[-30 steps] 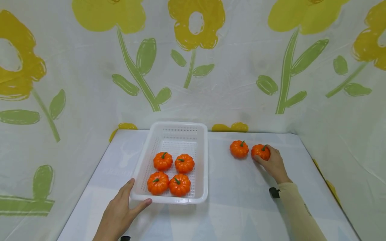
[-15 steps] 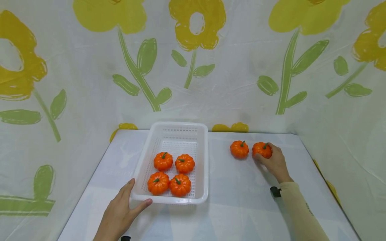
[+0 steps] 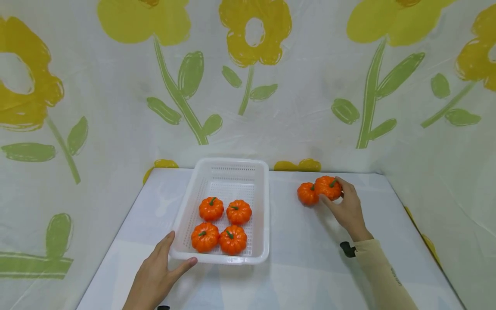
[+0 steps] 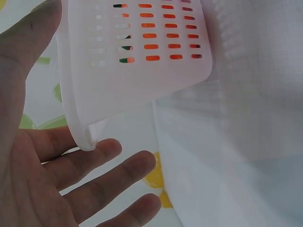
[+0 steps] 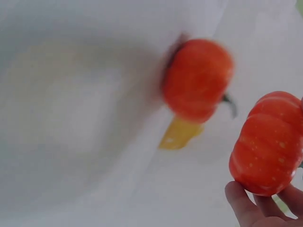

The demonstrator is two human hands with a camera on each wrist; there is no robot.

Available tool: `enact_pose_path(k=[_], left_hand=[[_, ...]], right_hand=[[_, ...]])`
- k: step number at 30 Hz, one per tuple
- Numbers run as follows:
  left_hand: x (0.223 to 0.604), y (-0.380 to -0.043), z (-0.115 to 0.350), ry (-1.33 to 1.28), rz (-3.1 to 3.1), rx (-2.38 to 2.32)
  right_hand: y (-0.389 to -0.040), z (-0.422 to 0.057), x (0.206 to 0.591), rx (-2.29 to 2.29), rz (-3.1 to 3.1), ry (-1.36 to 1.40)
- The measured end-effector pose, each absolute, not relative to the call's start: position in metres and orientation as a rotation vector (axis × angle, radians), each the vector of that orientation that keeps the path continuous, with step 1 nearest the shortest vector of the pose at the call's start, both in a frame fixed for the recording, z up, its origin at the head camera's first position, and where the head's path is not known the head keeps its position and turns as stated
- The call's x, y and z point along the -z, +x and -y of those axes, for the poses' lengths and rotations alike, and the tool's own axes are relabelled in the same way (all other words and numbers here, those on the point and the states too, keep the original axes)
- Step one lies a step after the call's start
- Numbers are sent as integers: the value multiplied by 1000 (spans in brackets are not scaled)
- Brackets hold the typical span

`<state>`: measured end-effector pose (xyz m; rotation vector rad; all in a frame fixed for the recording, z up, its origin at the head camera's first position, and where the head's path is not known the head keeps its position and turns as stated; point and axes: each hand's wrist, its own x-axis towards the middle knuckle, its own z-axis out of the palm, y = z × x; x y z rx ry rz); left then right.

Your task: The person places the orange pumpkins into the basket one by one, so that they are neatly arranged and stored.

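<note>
With the thumb and fingers of my right hand (image 3: 348,212) I hold a small orange pumpkin (image 3: 327,187) with a green stem. In the right wrist view this held pumpkin (image 5: 271,144) is lifted off the table. A second pumpkin (image 3: 308,194) sits on the table just left of it, partly covered by it in the head view. At the near left corner of a white perforated plastic basket (image 3: 258,259) my left hand (image 3: 154,272) touches the rim, its fingers spread and fairly straight. Several similar pumpkins (image 3: 205,237) lie inside the basket's near half.
The basket stands left of centre on a pale table (image 3: 306,275). Behind the table and at both sides hangs a white curtain (image 3: 294,116) printed with yellow flowers and green leaves.
My right hand has raised its pumpkin off the table and moved it left, close over the other loose pumpkin. The left hand and basket have stayed in place.
</note>
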<state>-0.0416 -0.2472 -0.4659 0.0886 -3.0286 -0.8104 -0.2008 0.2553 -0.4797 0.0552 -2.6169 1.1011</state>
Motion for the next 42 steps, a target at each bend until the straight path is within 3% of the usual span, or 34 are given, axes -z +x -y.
enact_pose_path(k=[9,16,42], left_hand=[[463,-42,245,134,3074,798],[463,-43,245,141,3091,798],[466,-41,246,126,3056,790]], right_hand=[[-194,-212,460,-1237,2501,302],[-195,-178,449,-1312,2514,347],[-239,-69,414,-1296,2587,687]])
